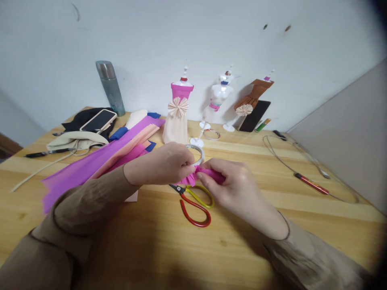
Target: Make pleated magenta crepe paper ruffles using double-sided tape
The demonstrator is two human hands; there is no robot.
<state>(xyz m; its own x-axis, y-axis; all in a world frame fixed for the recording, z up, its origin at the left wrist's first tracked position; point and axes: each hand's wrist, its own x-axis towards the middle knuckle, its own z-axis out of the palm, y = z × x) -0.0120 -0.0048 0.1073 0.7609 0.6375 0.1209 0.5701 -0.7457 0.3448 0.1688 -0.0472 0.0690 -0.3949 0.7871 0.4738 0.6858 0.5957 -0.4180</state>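
My left hand point(165, 163) and my right hand point(234, 181) meet over the table, both closed on a piece of magenta crepe paper point(213, 175). The paper looks gathered and crinkled between my fingertips, with a ruffled end hanging below my left hand. Below it on the wood lie scissors point(196, 220) with one red and one yellow handle loop; their blades are mostly hidden. A roll of tape point(199, 152) lies just behind my hands. Several small white dress forms stand behind, one wearing a pink and cream paper dress point(175, 125) with a pleated fan bow.
Purple and peach crepe paper strips point(99, 165) spread at the left, near a phone point(99, 121), a pen point(48, 153) and a cream cloth point(75, 139). A grey flask point(111, 90) stands by the wall. At the right lies a cable with a red handle point(311, 184).
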